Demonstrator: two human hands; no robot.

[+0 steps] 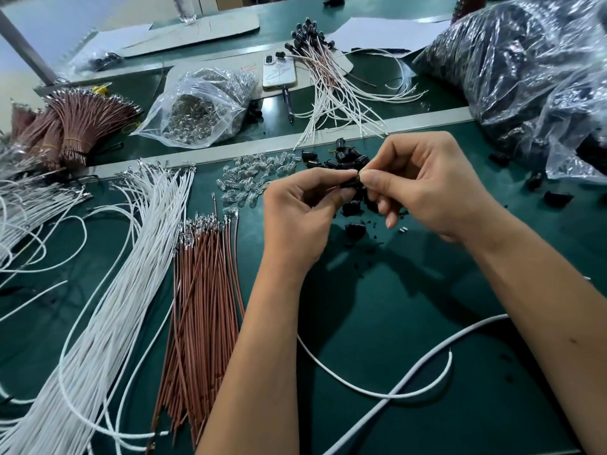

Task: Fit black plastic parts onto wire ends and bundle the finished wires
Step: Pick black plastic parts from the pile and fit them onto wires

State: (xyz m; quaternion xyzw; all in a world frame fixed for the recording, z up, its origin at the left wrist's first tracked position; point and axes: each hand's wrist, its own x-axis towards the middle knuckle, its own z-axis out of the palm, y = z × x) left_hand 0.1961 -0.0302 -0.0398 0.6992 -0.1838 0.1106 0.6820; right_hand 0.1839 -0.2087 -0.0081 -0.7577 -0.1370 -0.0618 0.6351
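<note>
Above the table's (410, 307) middle, left hand (295, 208) and right hand (423, 188) together pinch a black part (350, 182) over loose parts (335, 160) (wire end hidden); misaligned pressure could bend the terminal or drop the part.

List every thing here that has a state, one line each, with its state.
Left hand: pinching the black part.
Right hand: pinching the black part.
Black part: held between both hands.
Clear bag of bulbs: open.
Brown wire bundles: tied.
Loose brown wires: unbundled.
Phone: lying flat.
</note>
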